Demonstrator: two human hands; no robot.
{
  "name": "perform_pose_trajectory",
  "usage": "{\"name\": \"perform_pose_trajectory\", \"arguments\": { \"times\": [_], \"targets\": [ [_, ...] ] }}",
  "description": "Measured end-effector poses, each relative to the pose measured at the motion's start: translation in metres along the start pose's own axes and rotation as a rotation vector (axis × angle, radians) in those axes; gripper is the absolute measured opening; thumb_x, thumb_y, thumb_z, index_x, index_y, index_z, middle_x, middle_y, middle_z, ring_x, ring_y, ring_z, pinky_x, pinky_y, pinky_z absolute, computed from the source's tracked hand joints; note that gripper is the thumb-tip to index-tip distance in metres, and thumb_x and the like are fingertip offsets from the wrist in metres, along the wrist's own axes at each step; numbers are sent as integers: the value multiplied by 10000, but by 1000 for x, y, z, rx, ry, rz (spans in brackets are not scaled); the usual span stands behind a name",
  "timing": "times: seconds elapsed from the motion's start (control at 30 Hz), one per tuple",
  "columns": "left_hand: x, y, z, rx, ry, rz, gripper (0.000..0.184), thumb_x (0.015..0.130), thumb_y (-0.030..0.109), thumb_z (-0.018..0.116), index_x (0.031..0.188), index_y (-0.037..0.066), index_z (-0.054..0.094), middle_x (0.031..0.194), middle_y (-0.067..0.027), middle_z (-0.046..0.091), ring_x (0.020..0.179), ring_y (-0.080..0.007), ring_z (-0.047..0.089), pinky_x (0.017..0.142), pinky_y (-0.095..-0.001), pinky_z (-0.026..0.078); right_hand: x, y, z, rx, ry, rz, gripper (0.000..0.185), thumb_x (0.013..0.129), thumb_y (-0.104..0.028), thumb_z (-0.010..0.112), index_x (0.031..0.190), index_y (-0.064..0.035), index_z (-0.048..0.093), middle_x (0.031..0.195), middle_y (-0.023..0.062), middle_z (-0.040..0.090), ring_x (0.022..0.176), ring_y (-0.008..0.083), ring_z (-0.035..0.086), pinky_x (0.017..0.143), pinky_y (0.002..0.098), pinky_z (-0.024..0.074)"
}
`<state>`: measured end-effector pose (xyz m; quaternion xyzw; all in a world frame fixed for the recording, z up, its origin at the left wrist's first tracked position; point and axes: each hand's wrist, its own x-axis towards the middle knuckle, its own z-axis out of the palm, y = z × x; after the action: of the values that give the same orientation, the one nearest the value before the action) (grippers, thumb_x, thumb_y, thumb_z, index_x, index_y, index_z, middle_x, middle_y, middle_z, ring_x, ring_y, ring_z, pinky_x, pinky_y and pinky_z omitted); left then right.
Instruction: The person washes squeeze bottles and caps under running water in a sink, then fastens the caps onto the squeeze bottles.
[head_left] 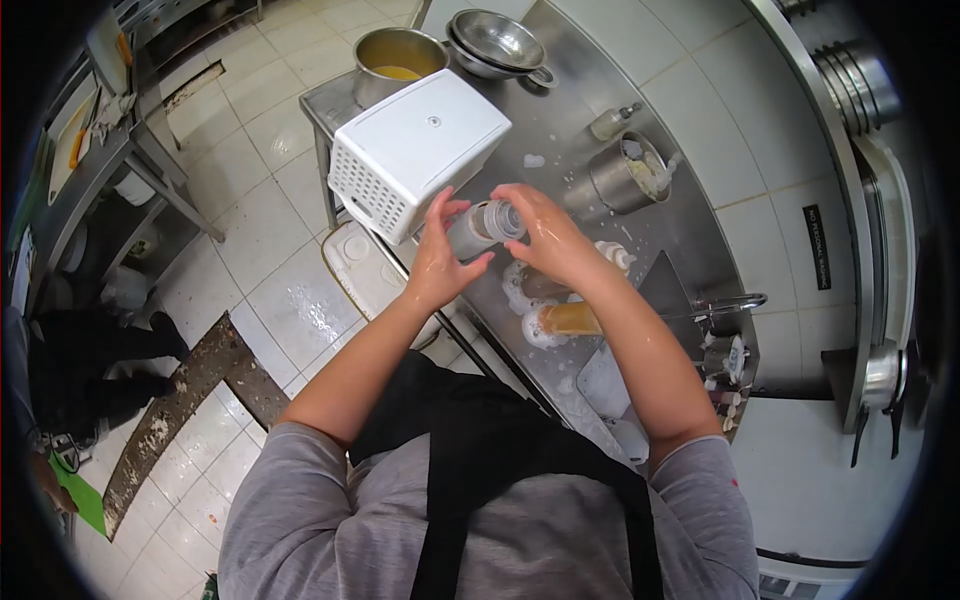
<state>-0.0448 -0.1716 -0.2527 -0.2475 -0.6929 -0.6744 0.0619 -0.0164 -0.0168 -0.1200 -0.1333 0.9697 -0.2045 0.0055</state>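
Between my two hands is a clear plastic bottle point(472, 234), tilted, with its round ringed mouth towards the right. My left hand point(440, 258) curves around its base end, thumb and fingers on either side. At the mouth end, my right hand point(550, 238) grips it with thumb and fingertips. Both hands look wet. Just beyond my left hand, an upturned white plastic basket point(425, 130) rests on the steel counter. Below my right forearm lie a bottle with amber contents point(572, 319), surrounded by suds, and a white-tipped bottle point(613, 257), partly hidden by the arm.
A steel pot with yellow liquid point(400, 55) and stacked steel bowls point(497, 42) stand at the counter's far end. A steel container point(625, 180) and small bottle point(612, 122) are near the wall. The faucet point(730, 303) is right. Another person's legs point(110, 350) show at left.
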Motion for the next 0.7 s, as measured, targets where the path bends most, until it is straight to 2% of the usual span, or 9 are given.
{"name": "perform_pose_trajectory", "arguments": {
  "times": [0.03,0.17,0.33,0.47,0.53,0.57,0.63,0.67,0.7],
  "targets": [
    [2,-1,2,-9,14,6,1034,623,82,815,1427,57,165,1214,-177,506,1144,-326,508,995,-416,406,7,1,5,-68,-12,-83,599,690,0,707,1239,-80,479,1265,151,511,1195,346,482,1005,394,406],
    [6,-6,5,-40,2,-31,1030,652,71,796,1429,62,120,1212,-181,500,1146,-304,509,1006,-430,399,23,5,7,-104,-109,-147,620,672,17,710,1244,-52,478,1284,162,504,1196,342,484,1013,405,402],
    [8,-6,8,-49,8,-25,986,653,63,764,1418,58,143,1176,-179,514,1104,-299,528,994,-410,409,32,-5,1,-121,-241,-105,582,658,21,722,1194,-43,504,1266,167,513,1173,353,497,981,402,423],
    [10,-6,8,-39,-1,-5,976,640,55,757,1416,71,165,1157,-174,522,1088,-300,537,981,-402,418,34,-8,0,-129,-226,-62,587,622,0,760,1152,-36,510,1213,185,544,1114,367,534,919,403,458],
    [11,-7,8,-47,-6,-2,978,640,56,759,1417,75,165,1152,-171,526,1082,-300,540,976,-404,421,39,-12,-2,-210,-276,52,546,662,-146,786,1126,-20,527,1195,202,558,1072,367,559,876,404,474],
    [10,-8,8,-54,-11,1,981,640,57,760,1419,79,164,1147,-169,530,1075,-300,543,971,-405,424,44,-16,-2,-209,-275,56,546,662,-146,786,1126,-20,527,1195,202,558,1072,367,559,876,404,474],
    [9,-8,9,-47,4,-5,982,631,71,770,1417,76,180,1130,-172,541,1053,-317,554,940,-404,442,56,-27,-2,-420,-422,454,542,715,-312,759,1097,2,538,1115,234,595,1020,371,590,834,415,490],
    [10,-8,9,-39,25,-9,985,622,86,780,1415,73,196,1113,-175,553,1032,-334,564,909,-403,459,57,-35,-7,-420,-417,459,542,715,-312,759,1097,2,538,1115,234,595,1020,371,590,834,415,490],
    [11,-8,9,-40,22,-4,985,622,86,780,1415,73,196,1113,-175,553,1032,-334,564,909,-403,459,59,-44,-12,-469,-438,512,523,746,-362,729,1061,20,560,1042,243,619,970,382,609,806,425,498]
  ]
}}
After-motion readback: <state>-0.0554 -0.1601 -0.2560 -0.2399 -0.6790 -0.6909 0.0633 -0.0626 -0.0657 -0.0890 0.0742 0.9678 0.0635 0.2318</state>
